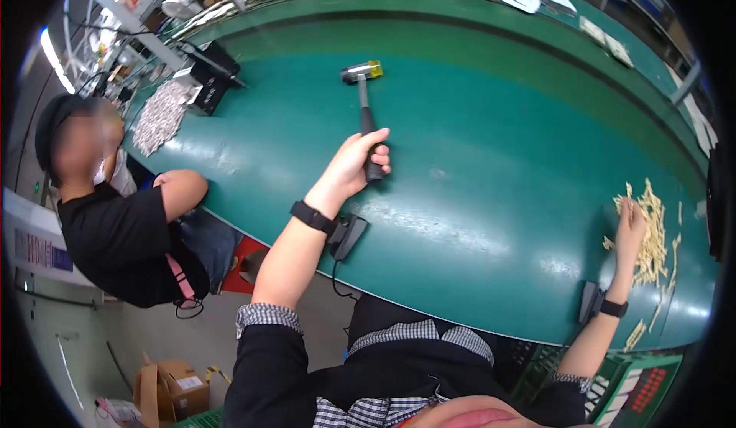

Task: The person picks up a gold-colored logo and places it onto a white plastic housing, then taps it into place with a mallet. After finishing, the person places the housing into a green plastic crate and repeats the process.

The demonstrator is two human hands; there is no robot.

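Note:
My left hand (357,163) is wrapped round the black grip of a mallet (365,117). The mallet points away from me over the green table (475,136); its head has a dark face on the left and a yellow one on the right. Far to the right, my right hand (630,228) is at the left side of a loose pile of small pale-yellow strips (652,236). Its fingers are pressed together at the tips. Whatever lies between them is too small to make out.
A co-worker (123,205) sits at the left edge of the table. Near them lie a heap of small whitish pieces (161,117) and a black box-shaped device (211,79). A dark wrist-worn device (349,236) hangs by my left wrist. A green crate (636,390) stands at lower right.

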